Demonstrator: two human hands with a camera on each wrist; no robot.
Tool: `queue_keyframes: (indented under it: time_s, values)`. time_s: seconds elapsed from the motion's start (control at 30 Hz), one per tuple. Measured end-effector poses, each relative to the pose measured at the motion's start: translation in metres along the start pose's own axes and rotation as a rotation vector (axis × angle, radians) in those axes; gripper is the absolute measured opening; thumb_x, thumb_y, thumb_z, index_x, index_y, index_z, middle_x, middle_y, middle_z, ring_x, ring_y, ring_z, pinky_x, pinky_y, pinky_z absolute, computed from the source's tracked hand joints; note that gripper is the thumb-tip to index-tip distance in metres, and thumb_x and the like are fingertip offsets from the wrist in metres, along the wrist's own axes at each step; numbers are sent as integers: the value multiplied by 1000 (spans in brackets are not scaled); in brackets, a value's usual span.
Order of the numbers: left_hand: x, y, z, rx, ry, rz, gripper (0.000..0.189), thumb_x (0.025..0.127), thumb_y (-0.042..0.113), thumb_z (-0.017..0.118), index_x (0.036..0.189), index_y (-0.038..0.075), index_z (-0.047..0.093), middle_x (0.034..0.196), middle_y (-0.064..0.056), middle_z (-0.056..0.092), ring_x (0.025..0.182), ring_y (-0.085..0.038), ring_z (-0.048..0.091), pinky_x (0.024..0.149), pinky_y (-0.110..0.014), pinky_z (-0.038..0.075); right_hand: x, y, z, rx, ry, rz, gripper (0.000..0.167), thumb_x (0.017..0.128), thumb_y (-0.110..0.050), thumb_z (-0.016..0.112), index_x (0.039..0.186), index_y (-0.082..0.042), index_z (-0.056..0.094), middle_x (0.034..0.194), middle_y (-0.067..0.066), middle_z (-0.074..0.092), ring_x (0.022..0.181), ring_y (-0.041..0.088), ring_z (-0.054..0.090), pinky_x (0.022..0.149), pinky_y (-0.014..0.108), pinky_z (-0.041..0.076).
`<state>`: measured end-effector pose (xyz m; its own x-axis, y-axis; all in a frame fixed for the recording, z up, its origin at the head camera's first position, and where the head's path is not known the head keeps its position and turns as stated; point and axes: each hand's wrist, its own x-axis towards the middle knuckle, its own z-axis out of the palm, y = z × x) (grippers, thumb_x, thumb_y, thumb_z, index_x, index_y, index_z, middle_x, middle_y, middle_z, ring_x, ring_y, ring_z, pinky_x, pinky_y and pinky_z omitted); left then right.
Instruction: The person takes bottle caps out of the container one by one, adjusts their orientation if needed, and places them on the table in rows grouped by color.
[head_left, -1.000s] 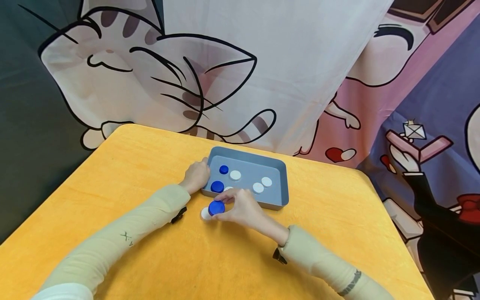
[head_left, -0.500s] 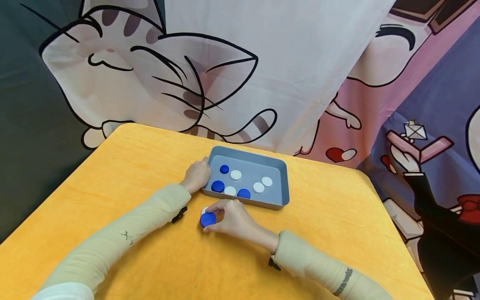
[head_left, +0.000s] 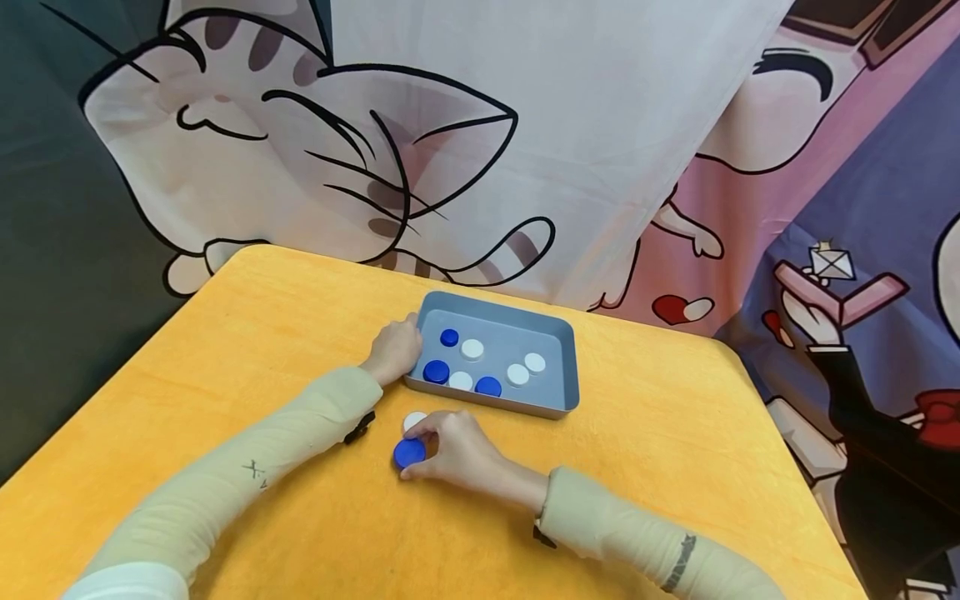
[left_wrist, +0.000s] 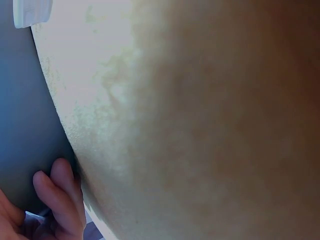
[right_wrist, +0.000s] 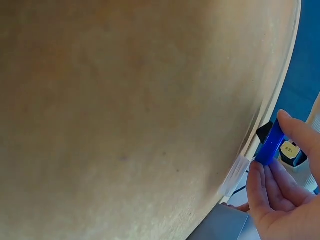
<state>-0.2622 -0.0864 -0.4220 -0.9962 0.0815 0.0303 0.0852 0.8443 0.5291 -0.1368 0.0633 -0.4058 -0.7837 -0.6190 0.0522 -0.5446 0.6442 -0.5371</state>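
A blue, round, plastic-looking cap (head_left: 409,453) is moving farther out from the near side of a shallow, grey-blue, rectangular tray (head_left: 498,314), apparently clearing a white round cap (head_left: 414,419), while the right hand (head_left: 461,452) is pinching the blue one between thumb and fingers and the left hand (head_left: 396,349) is gripping the tray's left end.

Mid-frame on the worktop (head_left: 465,542), 7 caps (head_left: 472,349) lie in a tray (head_left: 498,312); below its left corner, 1 loose cap (head_left: 413,419).

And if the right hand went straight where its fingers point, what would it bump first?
The right hand would likely meet the left sleeve, around its black device, though depth is unclear. The nearby white cap looks just off to the side.
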Motion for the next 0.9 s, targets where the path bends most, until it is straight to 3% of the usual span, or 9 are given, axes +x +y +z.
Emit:
queue_keyframes:
  time_s: [0.9]
  values:
    - [-1,1,-1,-34,-35,-25,32,101,12,36,123,-6,50,99,-24,66,87,-32,67,77,-44,55,-1,-1,10,-16,-53,17,40,67,-33,87,99,-12,74,92,-4,74,78,-3,61,70,7,46]
